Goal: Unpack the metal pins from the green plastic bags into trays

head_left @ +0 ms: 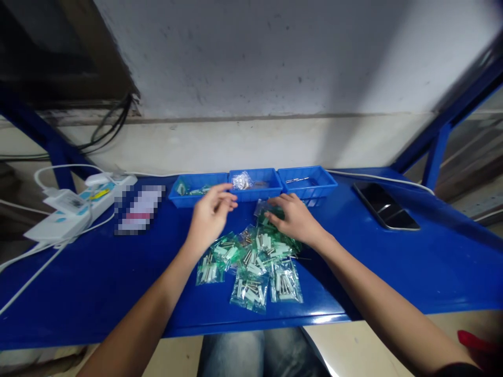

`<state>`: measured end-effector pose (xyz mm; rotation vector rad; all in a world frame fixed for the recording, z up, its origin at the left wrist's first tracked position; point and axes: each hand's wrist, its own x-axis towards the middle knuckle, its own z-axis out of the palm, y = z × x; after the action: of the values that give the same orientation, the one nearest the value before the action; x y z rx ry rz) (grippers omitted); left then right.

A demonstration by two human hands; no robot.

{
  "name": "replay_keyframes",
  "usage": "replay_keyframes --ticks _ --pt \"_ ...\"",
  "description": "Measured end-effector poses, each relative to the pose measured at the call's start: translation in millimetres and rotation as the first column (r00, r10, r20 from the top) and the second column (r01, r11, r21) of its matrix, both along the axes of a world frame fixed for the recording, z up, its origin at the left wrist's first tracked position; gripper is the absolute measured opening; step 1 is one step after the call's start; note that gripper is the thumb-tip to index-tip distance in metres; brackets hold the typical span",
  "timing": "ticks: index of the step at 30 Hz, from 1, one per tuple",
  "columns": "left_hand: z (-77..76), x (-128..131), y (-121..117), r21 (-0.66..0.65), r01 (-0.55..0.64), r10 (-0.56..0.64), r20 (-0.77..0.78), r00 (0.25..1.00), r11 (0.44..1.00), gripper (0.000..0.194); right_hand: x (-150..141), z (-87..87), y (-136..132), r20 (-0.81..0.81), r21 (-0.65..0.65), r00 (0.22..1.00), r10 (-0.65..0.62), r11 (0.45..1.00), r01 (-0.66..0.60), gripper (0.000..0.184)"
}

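My left hand [211, 213] hovers above the left side of a pile of small green-tinted plastic bags [251, 256]. Its fingers are loosely curled, the thumb stands apart from them, and nothing shows between. At the back of the pile, my right hand [295, 217] has its thumb and fingers around a plastic bag [271, 213], partly hidden by the hand. Metal screws and pale wall plugs show through the bags. Two filled bags, one with screws and plugs [249, 292] and another alike [286, 281], lie nearest the front edge.
Along the wall stand three blue bins: the left bin [198, 200] with green bags, the middle bin [257, 196] with shiny small parts, the right bin [308, 193] with a few thin metal pieces. A phone [385, 206] lies right, a white power strip [80, 207] with cables left.
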<state>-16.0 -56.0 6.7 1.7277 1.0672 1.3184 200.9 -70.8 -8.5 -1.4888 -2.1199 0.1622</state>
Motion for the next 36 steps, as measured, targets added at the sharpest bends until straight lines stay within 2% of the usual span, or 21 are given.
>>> replay_keyframes --ticks 2,4,6,9,10,12,13,15,17,19,21,24,26,28,30,31,33,36 --pt "-3.0 10 -11 0.056 0.085 -0.070 -0.233 0.970 0.995 0.024 -1 -6.9 1 0.065 -0.028 0.997 0.042 0.999 -0.040 0.036" --pt "-4.9 17 -18 0.102 0.156 -0.107 -0.372 0.922 0.983 0.023 -4 -10.3 1 0.077 -0.039 0.995 0.058 0.998 -0.055 0.038" --pt "-6.0 20 -21 0.126 0.195 -0.124 -0.427 0.896 0.973 0.023 -7 -9.5 0 0.027 -0.034 0.998 0.055 0.998 -0.054 0.038" --pt "-6.3 20 -20 0.118 0.172 -0.110 -0.413 0.904 0.978 0.021 -11 -2.2 -3 -0.179 0.010 0.984 0.024 1.000 -0.023 0.034" --pt "-5.9 19 -18 0.083 0.154 -0.111 -0.379 0.919 0.985 0.020 -13 1.0 -4 -0.265 0.034 0.964 0.014 0.999 -0.005 0.029" --pt "-4.1 18 -15 -0.073 0.143 -0.157 -0.240 0.958 0.987 0.017 -16 7.2 -8 -0.400 0.097 0.916 0.027 0.995 0.013 0.018" --pt "-2.8 18 -14 -0.183 0.165 -0.190 -0.128 0.973 0.969 0.019 -18 9.6 -11 -0.435 0.138 0.899 0.054 0.990 0.007 0.013" --pt "0.4 19 -13 -0.375 0.244 -0.208 0.134 0.969 0.895 0.026 -22 12.8 -17 -0.432 0.222 0.891 0.139 0.974 -0.044 0.013" --pt "3.1 19 -13 -0.448 0.309 -0.172 0.320 0.932 0.839 0.027 -26 14.3 -23 -0.360 0.276 0.907 0.219 0.954 -0.121 0.015" --pt "4.5 19 -12 -0.444 0.306 -0.126 0.389 0.913 0.842 0.020 -31 15.4 -28 -0.278 0.274 0.921 0.271 0.942 -0.195 0.016" --pt "4.4 19 -10 -0.424 0.239 -0.057 0.398 0.916 0.873 0.020 -35 17.0 -31 -0.249 0.234 0.921 0.300 0.941 -0.243 0.014" --pt "2.3 16 -8 -0.353 0.087 0.043 0.344 0.938 0.932 0.026 -37 20.1 -30 -0.394 0.097 0.894 0.213 0.977 -0.190 0.016" --pt "0.8 15 -9 -0.213 0.029 0.017 0.211 0.977 0.977 0.023 -36 21.8 -26 -0.573 -0.077 0.817 0.067 0.988 -0.135 0.022" --pt "-0.2 16 -12 -0.015 0.043 -0.043 0.007 0.999 0.999 0.018 -34 22.3 -22 -0.720 -0.225 0.692 -0.056 0.962 -0.156 0.029" --pt "-0.7 18 -16 0.145 0.110 -0.083 -0.177 0.981 0.983 0.017 -32 21.5 -19 -0.799 -0.279 0.591 -0.106 0.937 -0.209 0.032" --pt "-0.9 20 -18 0.181 0.143 -0.100 -0.231 0.968 0.973 0.018 -31 20.7 -18 -0.818 -0.280 0.564 -0.113 0.935 -0.219 0.030" --pt "-1.1 23 -21 0.137 0.178 -0.142 -0.243 0.960 0.974 0.026 -31 18.8 -17 -0.824 -0.262 0.556 -0.109 0.944 -0.202 0.024" --pt "-0.8 24 -20 -0.141 0.186 -0.192 -0.027 0.981 0.972 0.033 -31 16.1 -20 -0.764 -0.179 0.643 -0.054 0.975 -0.131 0.026"
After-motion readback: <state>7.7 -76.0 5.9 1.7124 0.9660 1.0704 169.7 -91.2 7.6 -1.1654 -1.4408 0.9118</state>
